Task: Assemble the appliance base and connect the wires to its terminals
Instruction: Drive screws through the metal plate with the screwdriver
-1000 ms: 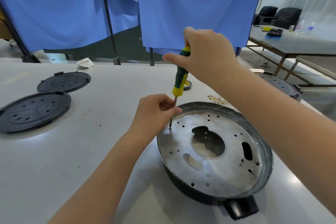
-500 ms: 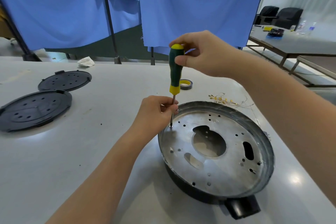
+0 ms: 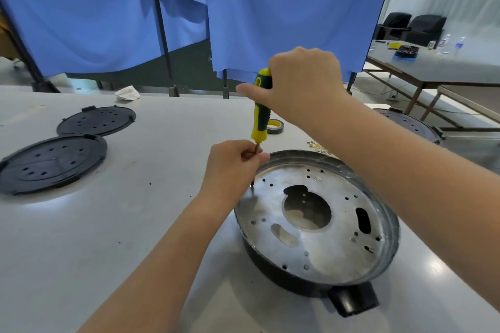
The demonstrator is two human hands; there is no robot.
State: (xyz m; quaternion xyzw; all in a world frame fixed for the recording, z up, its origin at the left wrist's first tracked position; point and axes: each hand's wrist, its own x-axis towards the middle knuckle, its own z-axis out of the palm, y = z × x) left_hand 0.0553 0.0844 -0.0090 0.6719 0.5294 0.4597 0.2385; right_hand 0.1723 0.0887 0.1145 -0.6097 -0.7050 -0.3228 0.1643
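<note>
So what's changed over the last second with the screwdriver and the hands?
The right hand has re-gripped the screwdriver handle: half a second ago thumb and fingers pinched its top, now the hand wraps over it again, consistent with turning. The left hand still pinches the shaft, tip at the same spot on the appliance base. Nothing else moved.

Both hands on upright screwdriver (image 3: 260,113)
</note>
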